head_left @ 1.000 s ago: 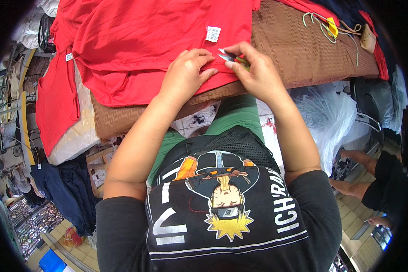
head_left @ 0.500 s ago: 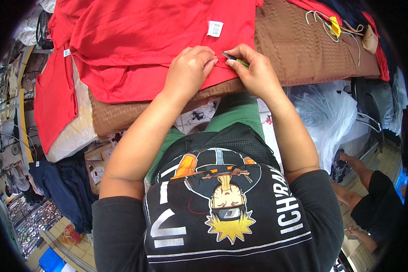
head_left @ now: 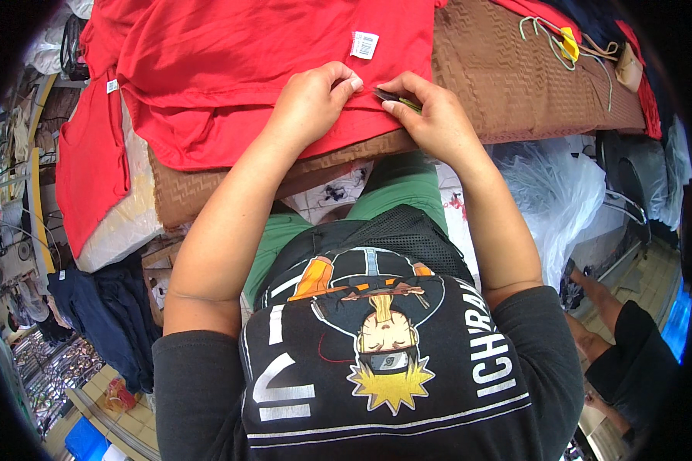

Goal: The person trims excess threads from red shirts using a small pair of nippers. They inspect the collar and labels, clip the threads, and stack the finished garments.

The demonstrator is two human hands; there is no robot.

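Observation:
A red garment [head_left: 231, 69] lies spread over the brown cloth-covered table, with a white label [head_left: 364, 45] on it just beyond my hands. My left hand [head_left: 314, 100] is over the garment's near part, thumb and forefinger pinched together. Whatever is between those fingertips is too small to make out. To its right, my right hand [head_left: 432, 114] is closed around small thread snips [head_left: 396, 98] with dark blades and a green handle. Their tip points left toward the pinched fingers, close above the red cloth. A gap separates the two hands.
Brown patterned cloth [head_left: 515, 84] covers the table. Cords with a yellow piece [head_left: 568, 44] lie at the far right. Another red garment [head_left: 92, 169] hangs at the left, above dark blue clothing [head_left: 104, 315]. Clear plastic [head_left: 550, 192] bulges below the right edge; another person's leg [head_left: 596, 292] shows beyond.
My left hand has shifted a little up and left, away from the snips, and its fingertips have come off the cloth fold. My right hand has stayed nearly in place with the snips.

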